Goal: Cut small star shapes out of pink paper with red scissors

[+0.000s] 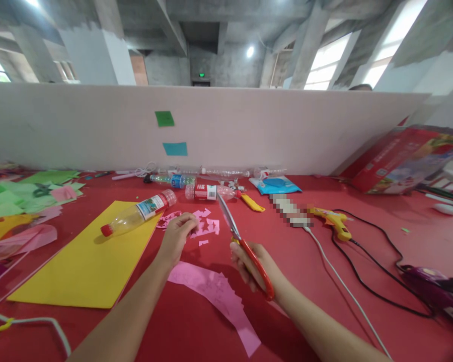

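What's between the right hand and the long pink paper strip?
Nothing visible. Only bare red table shows between the right hand and the pink paper strip. The scissors it holds point away from the strip.

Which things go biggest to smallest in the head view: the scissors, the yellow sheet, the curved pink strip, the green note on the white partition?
By visible area:
1. Yellow sheet
2. Curved pink strip
3. Scissors
4. Green note
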### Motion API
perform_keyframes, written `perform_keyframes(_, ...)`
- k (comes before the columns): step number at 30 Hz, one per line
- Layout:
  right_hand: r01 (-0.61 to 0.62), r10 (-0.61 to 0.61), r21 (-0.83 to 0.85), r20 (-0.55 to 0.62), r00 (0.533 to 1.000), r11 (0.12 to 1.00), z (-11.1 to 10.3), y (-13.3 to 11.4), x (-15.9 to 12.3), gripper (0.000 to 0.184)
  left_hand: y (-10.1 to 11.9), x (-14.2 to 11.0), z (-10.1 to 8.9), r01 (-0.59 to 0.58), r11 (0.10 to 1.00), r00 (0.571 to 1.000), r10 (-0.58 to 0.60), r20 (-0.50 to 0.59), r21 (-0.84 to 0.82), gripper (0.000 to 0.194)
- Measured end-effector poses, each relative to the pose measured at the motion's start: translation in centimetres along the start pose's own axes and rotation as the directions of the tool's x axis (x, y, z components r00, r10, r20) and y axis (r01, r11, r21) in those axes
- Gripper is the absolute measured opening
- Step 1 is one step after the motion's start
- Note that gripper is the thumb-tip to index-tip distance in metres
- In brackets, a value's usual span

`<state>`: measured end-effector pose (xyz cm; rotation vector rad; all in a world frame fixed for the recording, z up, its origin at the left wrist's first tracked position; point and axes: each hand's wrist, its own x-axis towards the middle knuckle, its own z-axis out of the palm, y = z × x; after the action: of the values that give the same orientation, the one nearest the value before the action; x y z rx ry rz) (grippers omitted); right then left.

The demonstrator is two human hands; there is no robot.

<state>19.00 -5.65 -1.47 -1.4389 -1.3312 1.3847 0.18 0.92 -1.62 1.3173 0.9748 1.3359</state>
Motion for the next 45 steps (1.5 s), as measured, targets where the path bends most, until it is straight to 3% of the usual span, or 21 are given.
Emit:
perform_keyframes(4,0.068,-0.064,0.037,-0.097,0.993,0.997,-0.5,-0.2,0.8,0.042,0.5,-0.6,0.6,0.073,0.997,0.977,-0.073,0.203,0.008,0.024)
perform_keyframes(9,0.091,-0.088,0.095,-0.033,0.996,0.991,-1.0,-0.2,1.0,0.037,0.8,-1.2,1.4,0.080,0.997,0.964,-0.075,0.253,-0.010,0.025)
perform_keyframes(12,0.140,-0.130,0.156,-0.073,0.989,0.978,-1.2,-0.1,1.3,0.034,0.3,-1.0,1.1,0.018,0.999,0.978,-0.023,0.208,0.027,0.023)
perform_keyframes(16,0.247,-0.187,0.247,-0.242,0.952,0.937,-1.7,0.1,2.0,0.030,-0.7,-0.3,0.8,-0.059,0.997,0.997,0.057,0.044,0.048,0.023)
perform_keyframes(21,0.286,-0.159,0.350,-0.350,0.923,0.892,-2.4,0.3,2.8,0.027,-1.4,0.7,0.8,0.026,0.990,0.991,-0.044,-0.127,-0.139,0.022)
perform_keyframes(23,0.293,-0.152,0.375,-0.363,0.919,0.879,-2.5,0.2,2.9,0.025,-1.5,1.0,0.8,0.027,0.992,0.992,-0.042,-0.120,-0.120,0.024)
perform_keyframes(25,0.305,-0.158,0.389,-0.367,0.917,0.869,-2.5,0.1,2.8,0.027,-1.6,1.0,0.9,0.005,0.995,1.000,-0.008,0.029,0.099,0.025)
perform_keyframes(27,0.322,-0.175,0.395,-0.364,0.915,0.860,-2.5,0.0,2.8,0.029,-2.0,0.8,1.4,-0.112,0.919,0.963,0.007,0.270,0.377,0.028)
perform_keyframes(28,0.330,-0.185,0.397,-0.361,0.914,0.856,-2.4,0.0,2.7,0.029,-2.1,0.7,1.9,-0.234,0.843,0.930,0.049,0.365,0.484,0.028)
perform_keyframes(30,0.341,-0.200,0.401,-0.354,0.914,0.850,-2.3,-0.1,2.7,0.029,-2.5,0.3,3.1,-0.490,0.579,0.831,0.085,0.550,0.652,0.028)
perform_keyframes(31,0.345,-0.205,0.402,-0.350,0.914,0.848,-2.2,-0.2,2.6,0.030,-2.6,0.1,3.8,-0.595,0.418,0.766,0.038,0.641,0.686,0.030)
perform_keyframes(33,0.350,-0.214,0.404,-0.343,0.914,0.845,-2.0,-0.3,2.5,0.032,-2.7,-0.1,4.9,-0.648,0.339,0.721,-0.015,0.693,0.682,0.029)
perform_keyframes(37,0.355,-0.235,0.398,-0.319,0.918,0.846,-1.8,-0.4,2.4,0.033,-2.7,-0.1,6.0,-0.663,0.254,0.718,-0.051,0.694,0.705,0.024)
perform_keyframes(39,0.355,-0.245,0.394,-0.303,0.921,0.848,-1.8,-0.3,2.3,0.033,-2.7,0.2,5.6,-0.596,0.321,0.768,-0.041,0.640,0.736,0.018)
perform_keyframes(42,0.356,-0.258,0.382,-0.285,0.923,0.853,-1.7,-0.1,2.3,0.032,-2.7,0.5,4.4,-0.331,0.634,0.898,-0.017,0.440,0.700,0.008)
perform_keyframes(43,0.353,-0.259,0.375,-0.279,0.925,0.857,-1.6,-0.1,2.3,0.032,-2.6,0.5,3.9,-0.260,0.706,0.921,-0.024,0.389,0.659,0.003)
perform_keyframes(45,0.336,-0.250,0.356,-0.265,0.931,0.872,-1.5,0.0,2.3,0.031,-2.1,0.2,3.1,-0.165,0.804,0.930,-0.065,0.361,0.571,0.018)
